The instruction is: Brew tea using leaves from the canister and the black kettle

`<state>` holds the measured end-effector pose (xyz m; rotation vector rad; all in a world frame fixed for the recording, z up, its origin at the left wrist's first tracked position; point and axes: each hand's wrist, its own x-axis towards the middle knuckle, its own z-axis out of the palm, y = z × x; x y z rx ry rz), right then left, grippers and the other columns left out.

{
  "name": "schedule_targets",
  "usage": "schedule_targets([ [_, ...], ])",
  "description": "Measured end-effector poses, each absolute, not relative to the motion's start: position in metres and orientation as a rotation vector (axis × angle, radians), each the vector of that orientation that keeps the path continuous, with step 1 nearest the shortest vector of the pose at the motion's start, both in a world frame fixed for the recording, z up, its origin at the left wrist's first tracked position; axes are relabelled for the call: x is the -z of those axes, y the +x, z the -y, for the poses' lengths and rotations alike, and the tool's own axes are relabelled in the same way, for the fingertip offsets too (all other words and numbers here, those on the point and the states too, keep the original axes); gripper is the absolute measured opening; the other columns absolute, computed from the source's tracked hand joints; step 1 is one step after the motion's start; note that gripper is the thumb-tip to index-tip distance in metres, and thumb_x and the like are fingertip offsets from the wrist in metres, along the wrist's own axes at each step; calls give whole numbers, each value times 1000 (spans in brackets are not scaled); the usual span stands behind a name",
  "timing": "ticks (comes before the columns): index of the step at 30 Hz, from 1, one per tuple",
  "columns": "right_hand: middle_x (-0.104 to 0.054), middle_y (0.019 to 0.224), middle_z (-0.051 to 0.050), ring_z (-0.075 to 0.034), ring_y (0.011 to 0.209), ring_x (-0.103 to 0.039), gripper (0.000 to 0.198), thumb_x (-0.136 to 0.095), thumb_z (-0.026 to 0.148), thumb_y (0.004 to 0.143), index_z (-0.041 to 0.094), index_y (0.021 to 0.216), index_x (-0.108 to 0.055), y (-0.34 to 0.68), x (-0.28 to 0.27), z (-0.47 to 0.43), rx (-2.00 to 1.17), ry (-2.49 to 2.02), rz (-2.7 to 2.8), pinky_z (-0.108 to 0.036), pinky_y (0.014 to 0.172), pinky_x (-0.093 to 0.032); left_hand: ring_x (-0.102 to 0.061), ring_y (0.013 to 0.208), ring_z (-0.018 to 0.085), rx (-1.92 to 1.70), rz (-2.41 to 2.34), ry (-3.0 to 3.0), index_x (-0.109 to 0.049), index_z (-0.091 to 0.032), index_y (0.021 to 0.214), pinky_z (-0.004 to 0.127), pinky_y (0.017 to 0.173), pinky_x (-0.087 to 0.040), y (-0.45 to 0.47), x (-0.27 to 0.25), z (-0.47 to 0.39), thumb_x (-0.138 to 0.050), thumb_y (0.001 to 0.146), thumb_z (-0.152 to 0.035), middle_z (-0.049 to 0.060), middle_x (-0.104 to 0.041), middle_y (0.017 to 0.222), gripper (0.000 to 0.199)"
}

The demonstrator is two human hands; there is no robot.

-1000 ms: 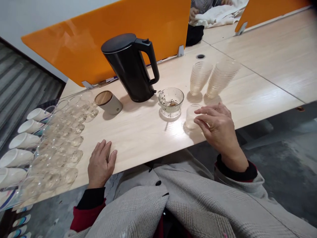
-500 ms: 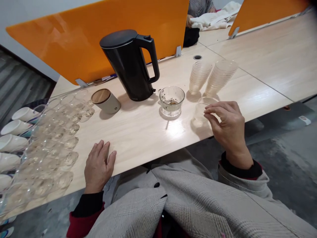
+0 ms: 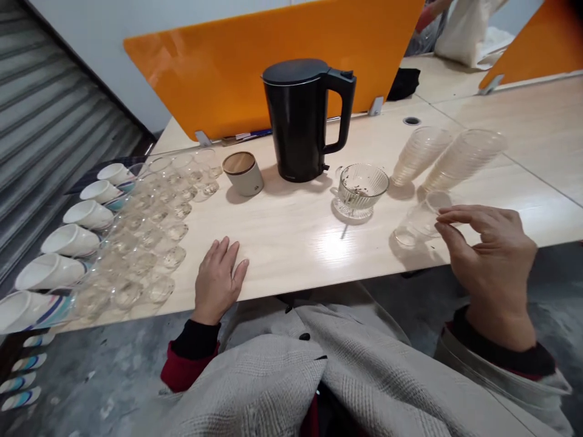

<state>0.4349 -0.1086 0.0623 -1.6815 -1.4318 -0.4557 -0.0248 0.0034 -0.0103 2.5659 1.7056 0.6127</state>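
Observation:
My left hand [image 3: 219,278] lies flat near the table's front edge with its fingers stretched out, holding nothing. My right hand [image 3: 489,252] is closed in a pinch, thumb against forefinger, beside the rim of a single clear plastic cup [image 3: 418,222]. Whatever is between the fingertips is too small or hidden to make out. To the left of that cup, a ribbed glass cup [image 3: 364,187] with a handle holds some dark, leaf-like bits. Behind the single cup rise two stacks of clear plastic cups [image 3: 469,159]. A dark speck lies on the table near my right fingers.
Centre back stands a black electric kettle [image 3: 296,124], with a wooden-lidded canister [image 3: 246,179] beside it. Rows of clear cups [image 3: 148,240] and patterned white paper cups [image 3: 70,241] fill the left end. An orange partition [image 3: 218,67] borders the back. Part of another person shows far right.
The view has shifted left, so the things appear farther right. My right hand stays pinched beside the single cup. My left hand still rests flat on the table.

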Motion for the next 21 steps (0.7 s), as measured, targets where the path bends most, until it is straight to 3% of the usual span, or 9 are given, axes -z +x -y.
schedule_targets([
  [8,-80,117,-3,-36,125,-73,12,-69,27,101,34,107,-78,395,-92,126,505,-1705,1292,-64,119,-46,-47,156,42,-613,-1712,2559,-66,-13,143,59,128,-42,-22,12,-2,-47,107,-49,22,-59,160,55],
  [12,-80,116,-2,-36,121,-73,25,-76,17,95,38,110,-77,356,-103,124,436,-1508,1364,-61,115,-50,-45,158,41,-632,-1720,2506,-65,-17,145,60,128,-41,-20,12,-1,-49,106,-49,18,-57,163,53],
  [18,-81,100,-3,-26,100,-75,10,-70,19,99,28,97,-73,284,-91,63,121,-1233,1722,-52,99,-57,-44,159,42,-645,-1706,2475,-64,-19,146,62,127,-40,-18,13,1,-51,106,-47,17,-56,164,51],
  [21,-80,99,-5,-26,100,-70,15,-64,20,103,26,92,-72,252,-72,25,7,-1243,1865,-48,94,-56,-43,159,43,-637,-1699,2466,-64,-17,146,62,128,-39,-17,11,2,-51,106,-46,19,-55,164,52],
])
